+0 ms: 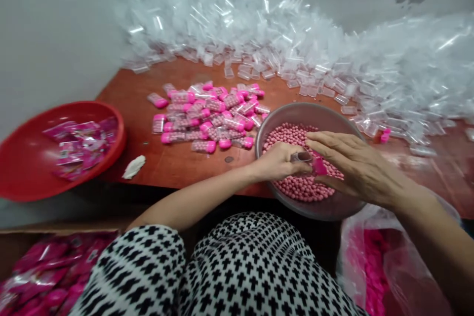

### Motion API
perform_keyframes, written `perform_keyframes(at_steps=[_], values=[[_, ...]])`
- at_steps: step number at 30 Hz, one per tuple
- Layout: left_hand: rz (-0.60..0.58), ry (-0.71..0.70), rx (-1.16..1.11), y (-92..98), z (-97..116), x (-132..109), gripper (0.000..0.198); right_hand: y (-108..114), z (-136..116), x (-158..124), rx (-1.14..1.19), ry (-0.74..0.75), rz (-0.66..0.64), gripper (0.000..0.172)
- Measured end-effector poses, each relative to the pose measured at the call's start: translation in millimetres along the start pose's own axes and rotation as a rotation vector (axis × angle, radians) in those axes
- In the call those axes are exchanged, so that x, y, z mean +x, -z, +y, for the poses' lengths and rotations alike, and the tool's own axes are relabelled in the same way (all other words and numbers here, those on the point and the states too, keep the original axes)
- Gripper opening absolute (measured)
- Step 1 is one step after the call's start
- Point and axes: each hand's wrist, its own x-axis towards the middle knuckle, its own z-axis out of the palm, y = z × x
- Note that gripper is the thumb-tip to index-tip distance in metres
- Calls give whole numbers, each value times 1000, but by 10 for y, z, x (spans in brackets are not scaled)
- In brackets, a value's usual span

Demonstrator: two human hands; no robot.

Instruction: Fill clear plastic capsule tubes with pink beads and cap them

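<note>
Head view: left hand [277,162] pinches clear tube [301,157] over metal bowl [314,210] of pink pellets [296,187]; right hand [357,168] holds pink cap [319,166]; filled tubes [207,116] lie on surface [229,177], empty tubes [296,34] heaped far.

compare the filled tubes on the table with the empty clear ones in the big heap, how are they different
The filled tubes hold pink balls and have pink caps, while the empty tubes are clear, with no caps visible. The filled tubes lie in a small loose cluster on the wooden table; the empty tubes pile into a far larger heap against the wall. Both are small clear plastic tubes.
</note>
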Motion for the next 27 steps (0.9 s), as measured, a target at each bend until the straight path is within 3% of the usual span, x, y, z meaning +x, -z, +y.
perform_keyframes(at_steps=[4,7,12,17,22,27], values=[[86,87,-231,24,-66,-6,30,-118,12,4,-160,-96,110,76],[218,140,-399,20,-66,20,36,-272,-114,16,-272,-193,130,76],[433,106,-373,2,-13,70,34,-613,-321,168,-296,-378,280,78],[497,110,-363,-2,-22,83,34,-746,-310,281,-357,-421,379,59],[479,143,-458,-8,-86,119,31,-699,-195,269,-504,-353,316,55],[571,104,-466,78,-4,118,33,-605,-142,416,-281,-416,173,73]])
